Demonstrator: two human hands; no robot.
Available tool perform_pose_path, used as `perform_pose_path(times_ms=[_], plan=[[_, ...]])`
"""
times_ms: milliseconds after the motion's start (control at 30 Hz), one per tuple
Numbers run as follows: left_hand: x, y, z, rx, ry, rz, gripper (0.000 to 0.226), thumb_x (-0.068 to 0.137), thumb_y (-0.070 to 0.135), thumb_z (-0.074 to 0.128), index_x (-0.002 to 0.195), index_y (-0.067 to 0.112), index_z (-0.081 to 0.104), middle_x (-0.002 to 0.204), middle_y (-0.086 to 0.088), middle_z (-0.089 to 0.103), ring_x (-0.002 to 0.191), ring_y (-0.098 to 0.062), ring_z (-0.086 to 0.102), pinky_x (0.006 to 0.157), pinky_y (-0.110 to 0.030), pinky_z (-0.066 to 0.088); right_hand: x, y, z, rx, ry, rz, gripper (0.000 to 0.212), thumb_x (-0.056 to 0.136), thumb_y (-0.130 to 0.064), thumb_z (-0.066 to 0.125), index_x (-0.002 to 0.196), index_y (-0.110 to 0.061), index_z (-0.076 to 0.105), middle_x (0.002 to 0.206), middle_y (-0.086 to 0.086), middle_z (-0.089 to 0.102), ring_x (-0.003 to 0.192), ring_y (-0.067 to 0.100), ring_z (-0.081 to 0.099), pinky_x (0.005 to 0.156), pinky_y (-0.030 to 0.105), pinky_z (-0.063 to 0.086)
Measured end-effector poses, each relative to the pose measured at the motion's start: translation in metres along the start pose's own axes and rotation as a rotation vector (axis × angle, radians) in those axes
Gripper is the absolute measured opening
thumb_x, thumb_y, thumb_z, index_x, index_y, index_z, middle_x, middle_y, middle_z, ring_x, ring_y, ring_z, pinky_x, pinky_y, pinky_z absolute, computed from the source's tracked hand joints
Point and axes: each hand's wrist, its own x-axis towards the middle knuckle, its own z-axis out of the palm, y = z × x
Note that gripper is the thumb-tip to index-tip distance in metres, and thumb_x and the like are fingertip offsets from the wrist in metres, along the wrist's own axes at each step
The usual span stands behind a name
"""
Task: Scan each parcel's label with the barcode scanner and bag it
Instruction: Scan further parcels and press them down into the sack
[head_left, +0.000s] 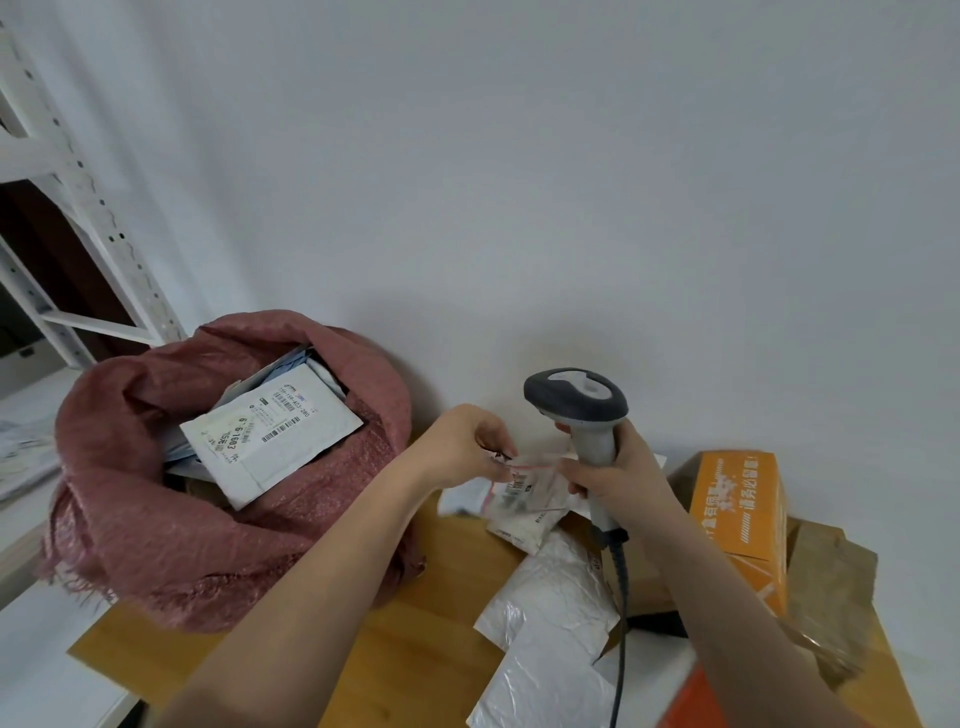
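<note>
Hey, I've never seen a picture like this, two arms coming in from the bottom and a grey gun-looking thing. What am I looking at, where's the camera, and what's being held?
There is no machine here, only a person working with bare hands. The single picture comes from a wide-angle camera worn on the person's head, looking forward and down, so the arms enter from the bottom edge.

The grey thing is a barcode scanner. The right hand grips its handle, and its cable hangs down from the base. The left hand pinches a small clear bag with a red strip and a barcode label, holding it up just below the scanner.

On the wooden table lie white mailers, an orange carton and crumpled brown paper. To the left stands an open pink woven sack with a white labelled parcel on top inside. A white metal shelf stands behind it.
</note>
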Motion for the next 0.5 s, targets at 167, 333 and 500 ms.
perform_pose_path(times_ms=[167,333,500], plan=[[-0.004,0.005,-0.009,-0.097,0.026,0.012,0.016,0.072,0.005,0.082,0.086,0.011,0.076,0.08,0.001,0.075,0.075,-0.012,0.07,0.072,-0.026,0.056,-0.001,0.0,0.004,-0.033,-0.085,-0.021,0.054,0.078,-0.005,0.076,0.124,-0.019,0.05,0.105,0.002,0.068,0.075,0.011,0.065,0.062,0.02,0.052],[-0.011,0.013,-0.009,-0.337,0.204,0.038,0.019,0.071,0.003,0.083,0.084,0.011,0.072,0.079,-0.003,0.076,0.073,-0.016,0.072,0.07,-0.029,0.058,-0.006,0.0,0.01,0.047,-0.105,0.024,0.046,0.078,-0.016,0.079,0.116,-0.015,0.053,0.085,-0.001,0.07,0.063,0.002,0.067,0.056,0.015,0.05],[-0.011,0.005,-0.008,-0.449,0.349,-0.034,0.036,0.071,0.018,0.085,0.102,0.013,0.069,0.094,-0.001,0.073,0.082,-0.016,0.069,0.06,-0.023,0.052,-0.004,0.005,0.012,-0.004,0.037,0.031,0.049,0.079,-0.011,0.077,0.12,-0.018,0.052,0.106,0.0,0.067,0.093,0.012,0.066,0.076,0.03,0.057]])
